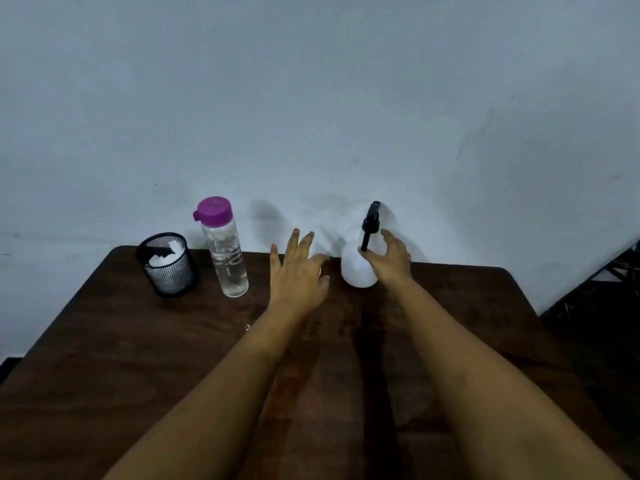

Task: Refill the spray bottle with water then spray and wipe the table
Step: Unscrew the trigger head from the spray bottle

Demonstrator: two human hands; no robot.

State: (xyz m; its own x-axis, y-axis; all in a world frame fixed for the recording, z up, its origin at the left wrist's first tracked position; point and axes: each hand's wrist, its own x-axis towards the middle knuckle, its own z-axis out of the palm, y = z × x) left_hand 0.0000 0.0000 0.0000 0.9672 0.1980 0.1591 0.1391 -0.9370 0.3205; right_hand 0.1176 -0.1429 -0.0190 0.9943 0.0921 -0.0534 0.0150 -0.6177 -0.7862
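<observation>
A white spray bottle (353, 271) with a black trigger head (371, 220) stands at the far edge of the dark wooden table (138, 358). My right hand (391, 261) curls round its upper right side, thumb on the front below the trigger. My left hand (298, 271) hovers just left of the bottle with its fingers straight and spread, holding nothing. A clear water bottle (228, 258) with a purple cap stands further left, partly filled with water.
A black mesh cup (169, 268) holding white crumpled paper or cloth stands at the far left corner. A grey wall rises directly behind the table. A dark metal frame (602, 299) stands beyond the table's right edge.
</observation>
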